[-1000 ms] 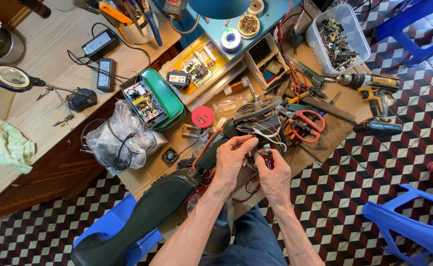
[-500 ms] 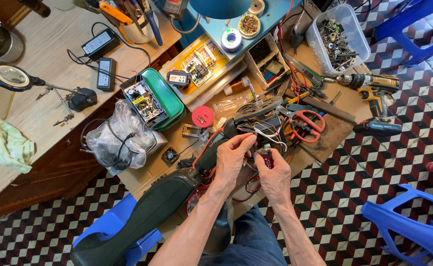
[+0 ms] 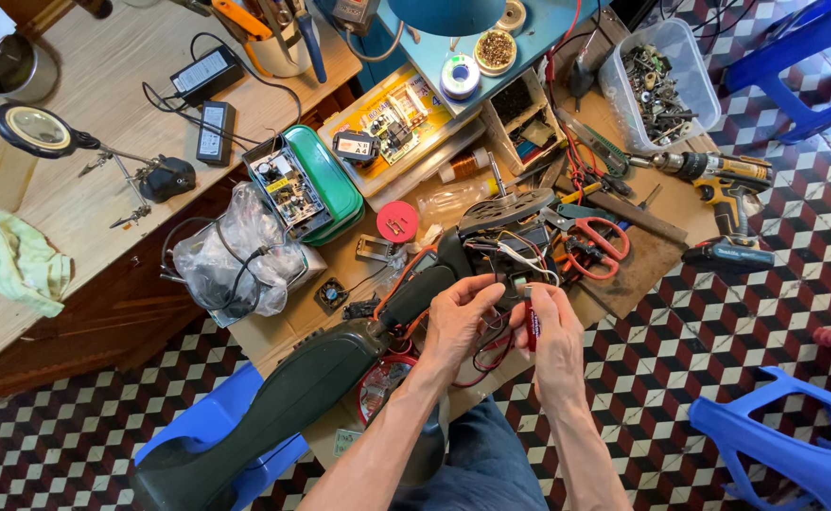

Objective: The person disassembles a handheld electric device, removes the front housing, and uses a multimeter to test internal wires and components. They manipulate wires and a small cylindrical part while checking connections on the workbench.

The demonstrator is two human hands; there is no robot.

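A long dark green appliance body (image 3: pixel 273 407) lies across the low bench toward me, its opened head (image 3: pixel 505 218) showing white, red and black wires (image 3: pixel 510 260). My left hand (image 3: pixel 458 322) pinches the wires just below the opened head. My right hand (image 3: pixel 552 326) is beside it, closed on a small red-handled tool (image 3: pixel 532 317) pointed at the same wires. The two hands nearly touch. Red and black leads (image 3: pixel 486 360) loop beneath them.
Red-handled scissors (image 3: pixel 600 241) and a cordless drill (image 3: pixel 718 194) lie to the right. A clear tub of screws (image 3: pixel 656 85) stands behind. A green case with a circuit board (image 3: pixel 302 185), a plastic bag (image 3: pixel 236 255), a red lid (image 3: pixel 397 220) and blue stools (image 3: pixel 784 445) surround the bench.
Both hands stay at the wires; the fingers have shifted only slightly, and the red-handled tool sits a little more upright.
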